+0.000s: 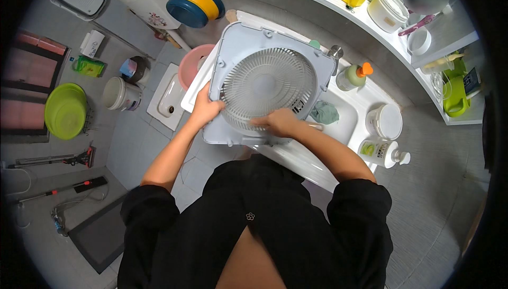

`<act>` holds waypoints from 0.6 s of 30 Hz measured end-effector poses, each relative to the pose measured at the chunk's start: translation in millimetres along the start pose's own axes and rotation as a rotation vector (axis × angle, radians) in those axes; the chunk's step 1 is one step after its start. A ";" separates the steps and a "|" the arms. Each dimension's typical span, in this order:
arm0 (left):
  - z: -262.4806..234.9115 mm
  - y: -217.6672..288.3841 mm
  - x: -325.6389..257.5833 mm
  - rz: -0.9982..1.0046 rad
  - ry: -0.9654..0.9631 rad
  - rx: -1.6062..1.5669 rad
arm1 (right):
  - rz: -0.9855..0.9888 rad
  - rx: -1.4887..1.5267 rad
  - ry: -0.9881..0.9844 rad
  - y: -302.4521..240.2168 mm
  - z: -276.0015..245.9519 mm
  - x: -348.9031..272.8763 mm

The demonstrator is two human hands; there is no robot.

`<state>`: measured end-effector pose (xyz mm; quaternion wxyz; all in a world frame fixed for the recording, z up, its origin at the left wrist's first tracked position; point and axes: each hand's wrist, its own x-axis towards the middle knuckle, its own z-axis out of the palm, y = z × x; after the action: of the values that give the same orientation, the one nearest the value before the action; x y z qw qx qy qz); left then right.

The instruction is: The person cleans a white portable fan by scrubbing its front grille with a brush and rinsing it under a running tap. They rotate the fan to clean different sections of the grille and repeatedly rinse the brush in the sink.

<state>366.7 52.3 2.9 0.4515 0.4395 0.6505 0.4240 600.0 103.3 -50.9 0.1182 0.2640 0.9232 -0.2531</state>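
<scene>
A square, pale grey plastic panel (231, 51) with a round slatted grille, like a fan cover, lies tilted across the white sink. My left hand (206, 108) grips its left edge, the thumb on the front face near the grille. Over the lower part of the grille is my right hand (281, 123), its fingers smeared by motion. From under the right wrist sticks the rounded end of a pale-handled tool (316, 126), apparently held in that hand; its working end is hidden. A crumpled grey-green cloth (324, 113) lies in the sink basin (346, 122) to the right.
Along the sink's right rim stand an orange-topped bottle (353, 76), a white tub (384, 122) and a white pump bottle (382, 153). A pink basin (194, 67) is left of the panel. A curved shelf (389, 38) holds cups and tubs. A bucket (121, 94) stands farther left.
</scene>
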 end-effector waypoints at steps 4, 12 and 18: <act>-3.5 0.6 4.9 -0.018 -0.032 0.036 | 0.058 -0.072 -0.078 18.1 -4.1 -4.5; -11.9 10.3 23.7 0.029 -0.056 0.174 | 0.032 -0.222 -0.109 13.4 -17.2 -2.1; -41.6 57.8 50.5 0.078 -0.119 0.256 | 0.112 0.157 0.210 6.4 -64.8 -16.8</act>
<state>327.3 108.8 56.6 0.4127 0.5428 0.6539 0.3278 612.0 135.1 7.1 0.0139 0.3485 0.8917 -0.2885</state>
